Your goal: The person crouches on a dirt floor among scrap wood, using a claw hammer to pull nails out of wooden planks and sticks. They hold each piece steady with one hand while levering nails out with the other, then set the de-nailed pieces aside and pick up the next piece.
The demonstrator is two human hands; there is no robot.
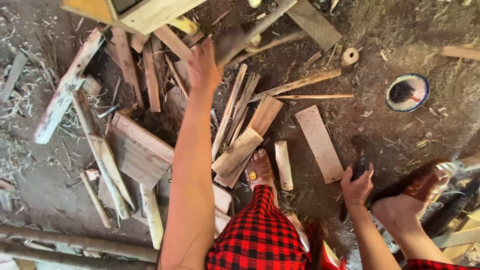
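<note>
My left hand (204,65) reaches far forward over the scrap pile and grips a blurred, dark piece of wood (250,31) near the top of the view. My right hand (357,186) is low on the right, fingers closed around a dark-handled tool (361,159) held over the dirt. Between my arms lie short planks (238,150) and a small pale block (283,165), close to my sandalled foot (259,170). My lap is covered by red-and-black checked cloth (257,235).
Many offcuts and slats (135,150) litter the dirt floor. A yellow wooden box corner (132,12) sits at top left. A flat board (320,142) lies right of centre, and a round blue-rimmed bowl (407,92) further right. Poles (75,245) run along the bottom left.
</note>
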